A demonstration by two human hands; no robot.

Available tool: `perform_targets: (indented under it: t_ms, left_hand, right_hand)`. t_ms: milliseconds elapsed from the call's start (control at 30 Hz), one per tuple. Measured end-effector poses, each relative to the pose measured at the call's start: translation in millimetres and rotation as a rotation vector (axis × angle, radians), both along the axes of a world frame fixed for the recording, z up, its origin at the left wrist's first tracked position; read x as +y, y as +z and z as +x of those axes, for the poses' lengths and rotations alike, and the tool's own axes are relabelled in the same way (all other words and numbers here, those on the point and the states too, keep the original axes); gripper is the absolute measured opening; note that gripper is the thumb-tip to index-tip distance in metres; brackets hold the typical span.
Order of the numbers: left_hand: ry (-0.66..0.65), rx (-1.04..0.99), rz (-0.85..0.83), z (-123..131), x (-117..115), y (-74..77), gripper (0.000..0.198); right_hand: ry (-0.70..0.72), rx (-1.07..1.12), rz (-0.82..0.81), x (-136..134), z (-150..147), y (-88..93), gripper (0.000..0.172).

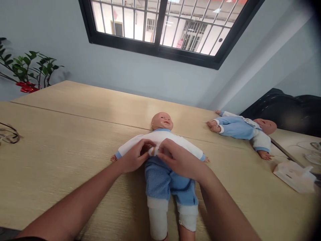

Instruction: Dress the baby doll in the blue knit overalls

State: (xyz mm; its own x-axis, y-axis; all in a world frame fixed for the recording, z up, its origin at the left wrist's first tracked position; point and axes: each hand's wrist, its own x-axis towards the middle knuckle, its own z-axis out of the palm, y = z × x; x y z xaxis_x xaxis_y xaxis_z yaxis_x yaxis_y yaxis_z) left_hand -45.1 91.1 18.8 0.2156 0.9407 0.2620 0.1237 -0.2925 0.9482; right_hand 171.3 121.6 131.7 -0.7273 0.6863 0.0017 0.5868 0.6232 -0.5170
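Note:
A baby doll (162,121) lies on its back on the wooden table (62,140), head away from me, in a white top (160,136) and blue trousers (160,180). My left hand (135,155) pinches the lower front of the white top at the doll's belly. My right hand (179,159) grips the same part of the top from the other side, fingers curled. A little of the doll's bare belly shows between my fingertips.
A second doll (242,129) in blue and white lies at the right of the table. A white tissue pack (294,175) sits near the right edge. Glasses (8,135) rest at the far left, a potted plant (27,72) behind, a dark chair (283,110) at right.

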Motion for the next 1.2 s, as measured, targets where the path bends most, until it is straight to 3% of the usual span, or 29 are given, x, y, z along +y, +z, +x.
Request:
perform_targets:
  t_ms: [67, 167, 333, 400, 467, 567, 633, 733, 867, 1033, 1133, 1200]
  left_hand:
    - [-0.01, 0.065, 0.022, 0.0, 1.8, -1.0, 0.045]
    - [0.081, 0.238, 0.14, 3.5, 3.3, -2.5, 0.028]
    - [0.511, 0.273, 0.258, 10.5, 2.3, -5.1, 0.022]
    - [0.594, 0.231, 0.26, 10.9, 2.1, -7.0, 0.024]
    - [0.502, 0.223, 0.227, 9.5, 3.2, -8.8, 0.027]
    - [0.262, 0.328, 0.186, 5.5, 6.5, -10.7, 0.024]
    - [0.218, 0.397, 0.14, 3.0, 8.3, -11.4, 0.016]
    - [0.368, 0.405, 0.094, 2.5, 8.2, -10.9, 0.011]
    - [0.588, 0.325, 0.282, 8.2, 3.5, -6.1, 0.009]
    - [0.549, 0.305, 0.374, 12.8, -0.3, -5.5, 0.018]
    - [0.498, 0.289, 0.49, 13.7, -0.5, -8.6, 0.02]
    - [0.514, 0.245, 0.564, 14.6, -0.5, -9.9, 0.021]
  right_hand:
    - [0.043, 0.034, 0.019, -1.4, -1.6, 2.0, 0.009]
    - [0.082, 0.029, 0.066, -3.3, -1.2, 1.6, 0.025]
    - [-0.031, -0.084, 0.193, 2.4, 5.8, -15.4, 0.045]
    - [-0.052, -0.126, 0.223, 8.2, 8.1, -21.9, 0.039]
    - [-0.038, -0.115, 0.219, 14.0, 10.0, -23.6, 0.03]
    - [-0.028, -0.009, 0.17, 21.8, 13.6, -18.8, 0.028]
    - [-0.02, 0.038, 0.126, 27.5, 17.0, -15.8, 0.028]
    - [-0.027, -0.002, 0.088, 36.8, 22.1, -17.3, 0.027]
    - [-0.097, -0.147, 0.125, 36.9, 25.2, -20.7, 0.028]
    - [-0.113, -0.033, 0.241, 3.3, 8.2, -5.8, 0.05]
    - [-0.074, 0.05, 0.223, -12.9, -12.5, -2.7, 0.038]
    - [-0.119, 0.021, 0.232, -14.8, -22.7, -5.5, 0.024]
